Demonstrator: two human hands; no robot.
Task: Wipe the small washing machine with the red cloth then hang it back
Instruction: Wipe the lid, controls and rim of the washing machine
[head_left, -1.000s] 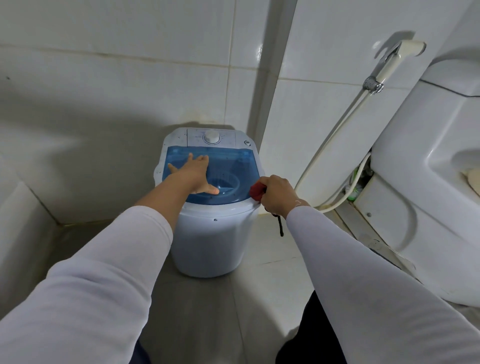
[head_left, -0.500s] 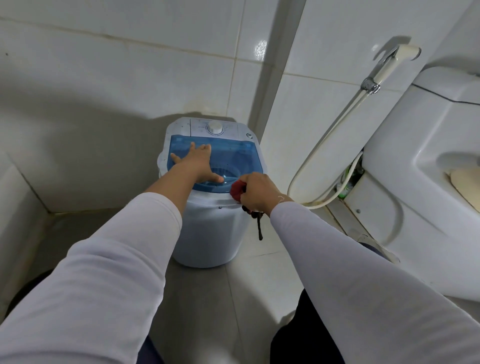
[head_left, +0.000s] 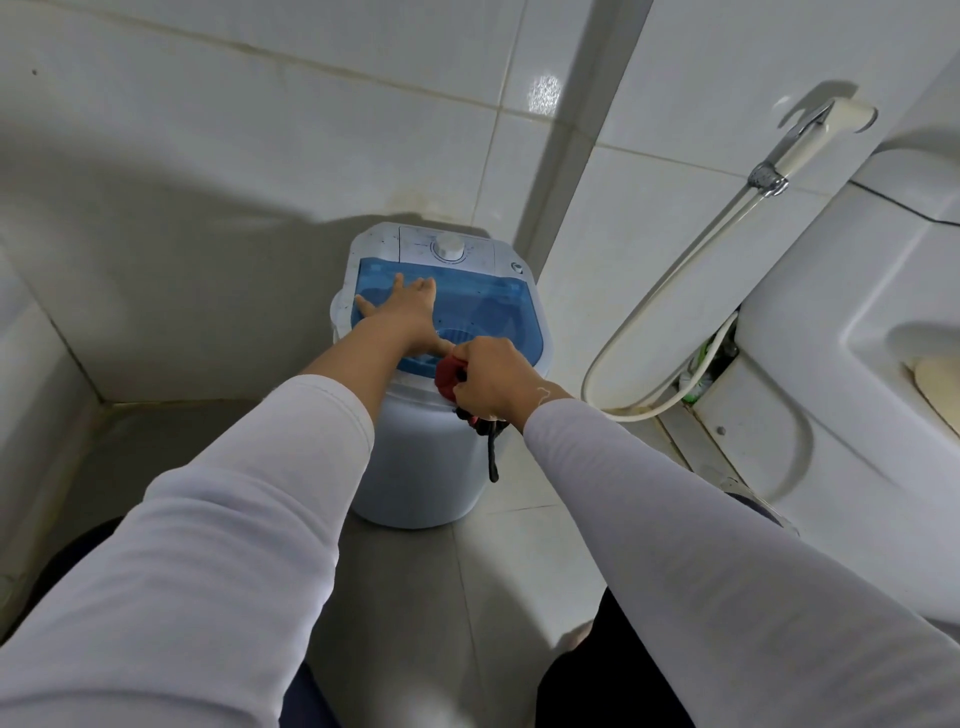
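The small washing machine (head_left: 415, 467) stands on the floor in the tiled corner, a white tub with a see-through blue lid (head_left: 493, 306) and a white dial (head_left: 450, 248) at the back. My left hand (head_left: 405, 312) lies flat on the lid's left side, fingers spread. My right hand (head_left: 485, 376) is closed around the bunched red cloth (head_left: 448, 378) and presses it against the front rim of the machine. A dark cord (head_left: 491, 447) hangs down from that fist over the tub's front.
A white toilet (head_left: 857, 364) fills the right side, close to the machine. A bidet sprayer (head_left: 810, 140) hangs on the wall with its hose (head_left: 675, 291) looping down between toilet and machine. Tiled walls close in behind and left; grey floor tiles (head_left: 415, 597) lie in front.
My right hand has slid the red cloth leftward along the front rim, from the right corner to near the middle. My left hand has stayed flat on the lid.
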